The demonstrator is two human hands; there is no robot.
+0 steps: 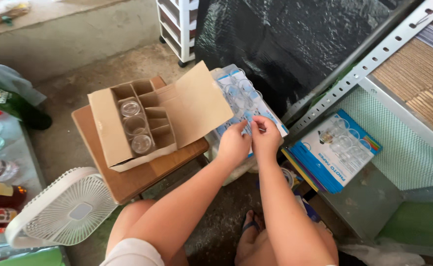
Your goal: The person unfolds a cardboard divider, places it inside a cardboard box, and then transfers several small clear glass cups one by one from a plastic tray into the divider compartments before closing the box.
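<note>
Head view showed the left hand [233, 144] and right hand [265, 135] side by side, fingers pinched shut on the plastic-wrapped pack of glass jars [243, 101]. That pack leaned just beside the open cardboard box [152, 116] on the wooden stool [128, 180].

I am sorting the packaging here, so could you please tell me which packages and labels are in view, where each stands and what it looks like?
Cardboard box: open on the brown stool, dividers inside, three clear glasses in one row.
Plastic pack of glasses: clear with blue card, right of the box, under the left hand and right hand.
Blue and white packs: flat stack by the metal frame, right.
Bottles: far left, dark with red and yellow labels.
</note>
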